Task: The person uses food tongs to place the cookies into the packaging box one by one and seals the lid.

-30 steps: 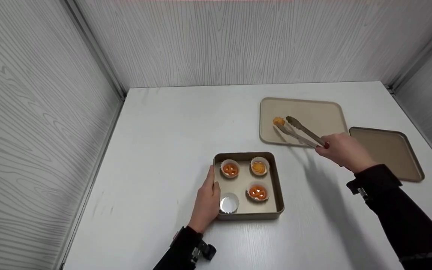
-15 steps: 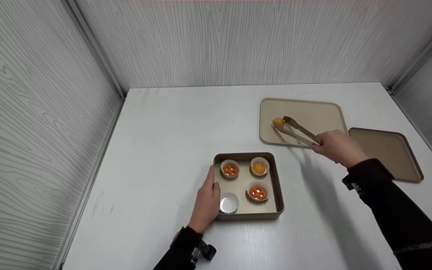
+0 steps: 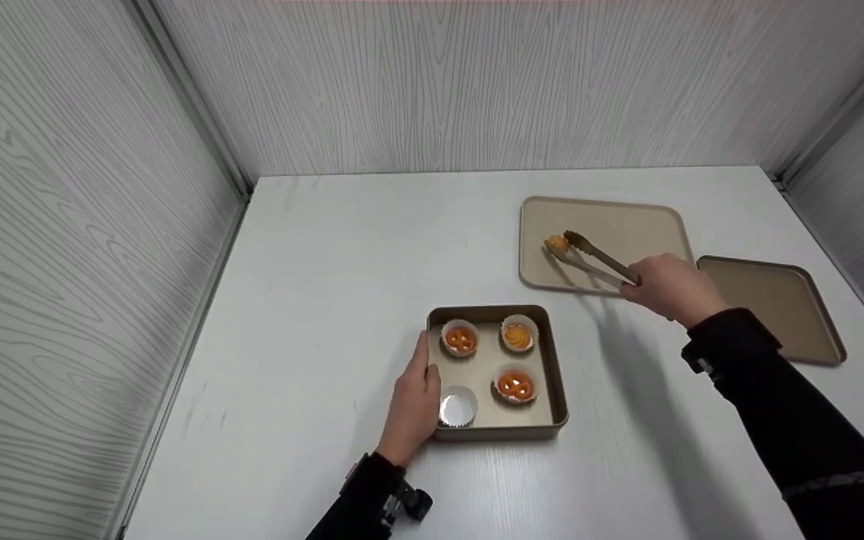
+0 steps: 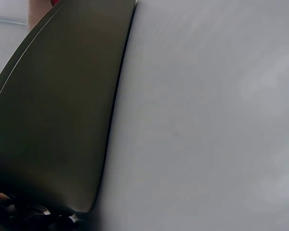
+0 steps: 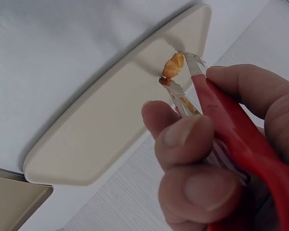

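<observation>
My right hand (image 3: pixel 673 287) grips food tongs (image 3: pixel 598 259) with red handles, seen close in the right wrist view. Between the tong tips is a small golden swirled pastry (image 5: pixel 173 66), over the left part of the beige tray (image 3: pixel 631 217). Straight fingers of my left hand (image 3: pixel 411 405) lie against the left wall of a deep square baking pan (image 3: pixel 488 433). In the pan sit two paper cups with orange pretzel-shaped treats (image 3: pixel 462 340), one with a yellow swirled pastry (image 3: pixel 517 337), and an empty paper cup (image 3: pixel 458 407). The left wrist view shows mostly the pan's outer wall (image 4: pixel 62 106).
A brown tray (image 3: pixel 777 307) lies at the right, partly behind the right forearm and touching or close to the beige tray's corner. Everything rests on a white table (image 3: pixel 327 262), with wood-patterned panels (image 3: pixel 462 82) standing at the back and sides.
My right hand has shifted slightly left and away from me, and the tong tips have come closer together around the pastry. The left hand and the pan have stayed put.
</observation>
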`<state>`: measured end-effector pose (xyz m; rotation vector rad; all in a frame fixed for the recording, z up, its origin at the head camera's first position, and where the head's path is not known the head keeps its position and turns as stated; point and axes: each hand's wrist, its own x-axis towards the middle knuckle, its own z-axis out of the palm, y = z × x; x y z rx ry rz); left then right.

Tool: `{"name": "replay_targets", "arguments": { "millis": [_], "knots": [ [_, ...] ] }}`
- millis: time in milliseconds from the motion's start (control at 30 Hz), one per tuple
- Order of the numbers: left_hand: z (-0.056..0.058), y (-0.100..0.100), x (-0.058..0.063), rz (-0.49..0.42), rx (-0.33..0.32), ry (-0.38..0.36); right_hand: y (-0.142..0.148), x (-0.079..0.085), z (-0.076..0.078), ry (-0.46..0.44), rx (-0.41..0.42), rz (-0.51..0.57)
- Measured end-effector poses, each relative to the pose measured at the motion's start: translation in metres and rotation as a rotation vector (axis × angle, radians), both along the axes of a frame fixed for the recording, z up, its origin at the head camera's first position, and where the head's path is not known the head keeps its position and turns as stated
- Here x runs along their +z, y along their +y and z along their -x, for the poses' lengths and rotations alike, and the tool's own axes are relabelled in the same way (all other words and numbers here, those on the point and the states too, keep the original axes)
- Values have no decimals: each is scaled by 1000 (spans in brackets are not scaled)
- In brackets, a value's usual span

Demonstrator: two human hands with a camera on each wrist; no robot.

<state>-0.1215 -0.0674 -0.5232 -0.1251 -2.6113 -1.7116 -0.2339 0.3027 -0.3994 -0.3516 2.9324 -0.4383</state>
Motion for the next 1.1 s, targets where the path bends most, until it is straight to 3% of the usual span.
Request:
{"name": "replay_targets", "arguments": {
  "millis": [333, 733, 1100],
  "knots": [
    [1, 1, 1, 1, -10, 8, 4, -1, 0, -20, -9, 23],
    [1, 3, 0, 4, -5, 4, 10, -11, -7, 125, 41, -18],
    [1, 0, 0, 3, -4, 10, 20, -26, -21, 246, 88, 38]
  ]
}}
